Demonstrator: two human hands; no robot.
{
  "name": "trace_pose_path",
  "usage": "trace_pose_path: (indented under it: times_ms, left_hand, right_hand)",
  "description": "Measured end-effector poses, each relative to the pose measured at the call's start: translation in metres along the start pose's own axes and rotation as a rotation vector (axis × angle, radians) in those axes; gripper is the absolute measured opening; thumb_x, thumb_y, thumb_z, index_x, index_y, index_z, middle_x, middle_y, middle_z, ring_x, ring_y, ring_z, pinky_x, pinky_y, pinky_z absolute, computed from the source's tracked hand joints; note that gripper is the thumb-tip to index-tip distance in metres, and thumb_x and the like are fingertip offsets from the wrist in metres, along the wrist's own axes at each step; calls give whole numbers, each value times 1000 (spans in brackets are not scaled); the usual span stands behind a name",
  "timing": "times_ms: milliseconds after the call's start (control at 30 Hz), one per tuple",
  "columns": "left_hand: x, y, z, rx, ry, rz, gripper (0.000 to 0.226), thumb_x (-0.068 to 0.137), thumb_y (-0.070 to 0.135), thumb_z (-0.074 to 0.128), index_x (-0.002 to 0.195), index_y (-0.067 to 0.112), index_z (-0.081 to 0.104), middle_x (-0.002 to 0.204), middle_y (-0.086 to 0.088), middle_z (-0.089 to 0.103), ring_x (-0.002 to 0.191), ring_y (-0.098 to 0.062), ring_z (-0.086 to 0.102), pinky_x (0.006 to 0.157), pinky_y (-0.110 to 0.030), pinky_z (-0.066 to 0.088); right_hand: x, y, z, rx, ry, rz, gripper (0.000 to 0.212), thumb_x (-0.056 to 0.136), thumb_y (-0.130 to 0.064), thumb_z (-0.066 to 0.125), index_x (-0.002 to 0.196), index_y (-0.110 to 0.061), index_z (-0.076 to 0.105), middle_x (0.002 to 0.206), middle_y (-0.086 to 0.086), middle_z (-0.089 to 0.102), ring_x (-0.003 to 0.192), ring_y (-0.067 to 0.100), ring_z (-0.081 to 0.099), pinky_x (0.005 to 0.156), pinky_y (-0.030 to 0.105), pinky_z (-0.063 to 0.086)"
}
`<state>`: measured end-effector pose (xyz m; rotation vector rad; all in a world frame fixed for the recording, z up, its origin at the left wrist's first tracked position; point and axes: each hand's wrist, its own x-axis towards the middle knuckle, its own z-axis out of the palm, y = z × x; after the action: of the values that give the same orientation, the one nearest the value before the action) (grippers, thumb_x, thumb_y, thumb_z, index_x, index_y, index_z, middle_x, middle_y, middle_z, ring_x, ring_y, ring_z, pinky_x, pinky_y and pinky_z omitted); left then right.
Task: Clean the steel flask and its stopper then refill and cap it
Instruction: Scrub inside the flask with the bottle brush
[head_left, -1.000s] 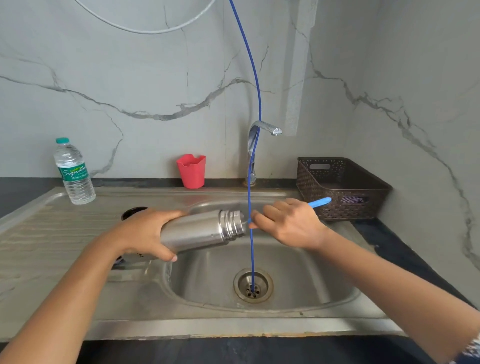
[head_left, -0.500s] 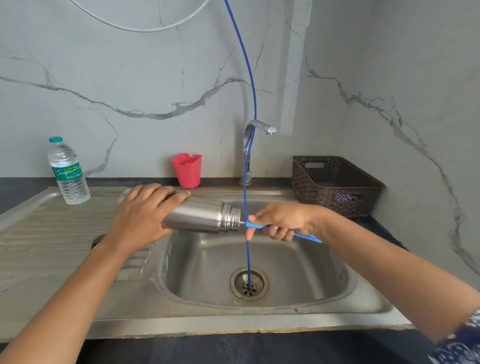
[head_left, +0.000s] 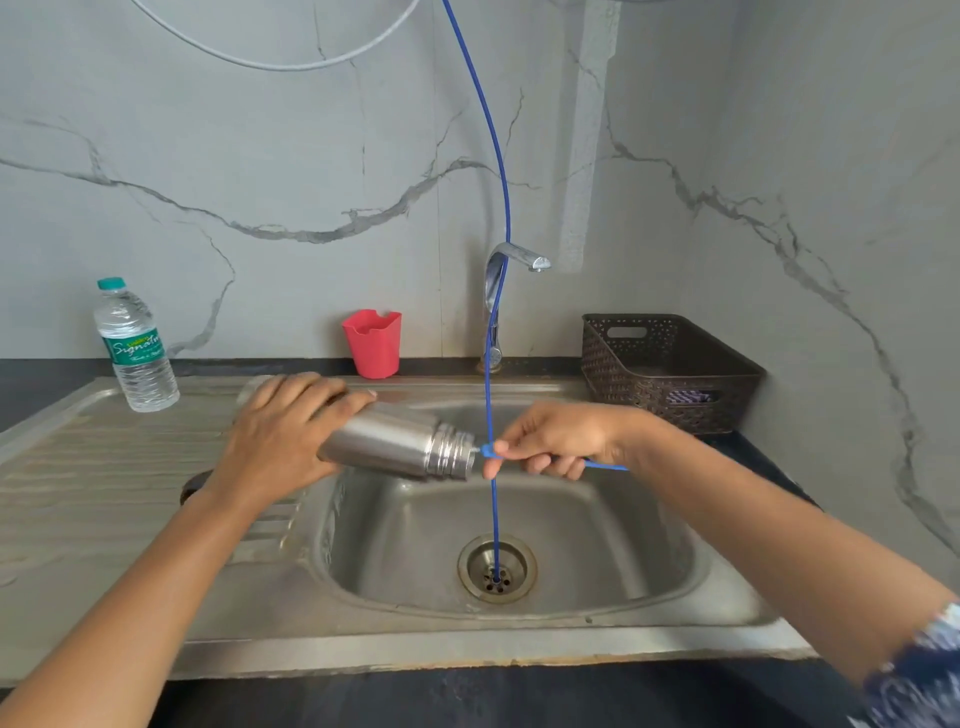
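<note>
The steel flask (head_left: 395, 444) lies almost level above the sink (head_left: 649, 582), its threaded mouth pointing right and slightly down. My left hand (head_left: 280, 436) grips its body from above. My right hand (head_left: 558, 439) holds a blue brush handle (head_left: 605, 466) whose front end goes into the flask's mouth. No cap is on the flask. A dark round thing (head_left: 195, 480) peeks out under my left wrist on the drainboard; I cannot tell what it is.
A thin blue hose (head_left: 496, 291) hangs down past the tap (head_left: 511, 265) into the drain (head_left: 496, 569). A water bottle (head_left: 136, 348) stands on the drainboard at left. A red cup (head_left: 372, 343) and a brown basket (head_left: 665, 371) sit along the back.
My left hand shifted from under the flask to over it and tipped the mouth downward. My right hand turned the brush so its handle now points away to the right.
</note>
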<state>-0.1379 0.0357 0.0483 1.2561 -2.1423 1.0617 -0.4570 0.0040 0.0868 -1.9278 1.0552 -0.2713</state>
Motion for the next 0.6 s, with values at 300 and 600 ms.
trace_pose_path:
  times_ms: [300,600]
  left_hand:
    - [0,0,-3,-230,-286,-208,88,38,56,65,122,31,56,96,6,67,85,-25,62,64,-36,49]
    - [-3,-11,-7,-6,10,-172,95,34,25,95,123,19,61,107,-7,63,99,-30,52,85,-44,37]
  right_hand:
    - [4,35,22,-1573,906,-617,24,91,-23,48,104,-10,64,72,-2,56,56,19,53,45,29,35]
    - [-9,-20,-13,-701,230,-239,33,100,-39,43,96,-18,68,59,-20,52,62,-9,51,61,17,31]
